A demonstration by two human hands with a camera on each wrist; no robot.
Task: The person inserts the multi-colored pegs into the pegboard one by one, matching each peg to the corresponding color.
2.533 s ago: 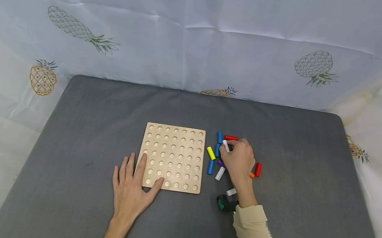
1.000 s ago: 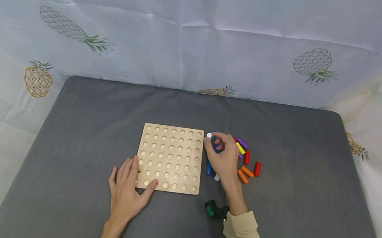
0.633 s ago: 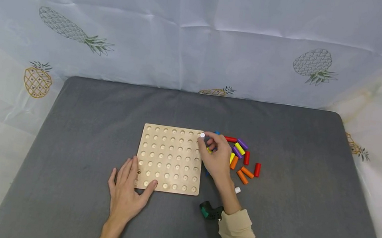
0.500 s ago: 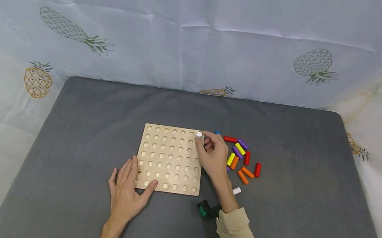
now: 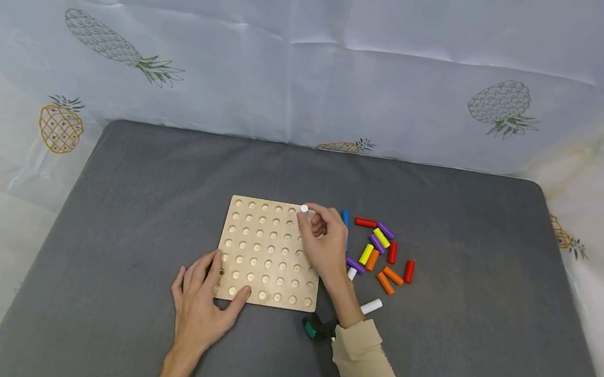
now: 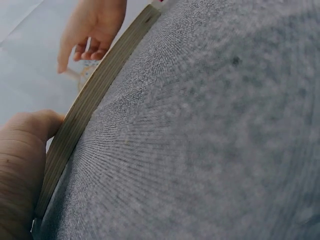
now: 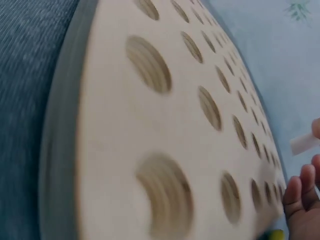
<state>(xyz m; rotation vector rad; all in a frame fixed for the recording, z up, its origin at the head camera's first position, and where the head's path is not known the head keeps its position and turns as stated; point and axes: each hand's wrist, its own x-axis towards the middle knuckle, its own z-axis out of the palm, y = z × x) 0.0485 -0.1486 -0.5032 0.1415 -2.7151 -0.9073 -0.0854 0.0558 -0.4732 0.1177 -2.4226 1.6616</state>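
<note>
A square wooden pegboard [image 5: 251, 238] with rows of round holes lies on the grey table. At its lower left corner rests my left hand [image 5: 202, 309], fingers extended along the left edge and thumb on the front edge; the left wrist view shows that thumb [image 6: 25, 150] against the board's side. My right hand [image 5: 325, 246] pinches a white peg [image 5: 304, 208] between thumb and index finger, over the far right part of the board. In the right wrist view this white peg [image 7: 304, 144] is held above the holes, apart from the surface.
Right of the board lie loose pegs: red [image 5: 365, 222], purple [image 5: 386, 231], yellow [image 5: 366, 253], orange [image 5: 385, 283], blue [image 5: 346, 218] and white [image 5: 371, 306]. My right forearm partly covers this side. A pineapple-printed white cloth [image 5: 315, 88] hangs behind the table.
My right hand has picked a white peg from the pile and carried it left, over the board's far right part. My left hand has shifted slightly toward the board's lower left corner.
</note>
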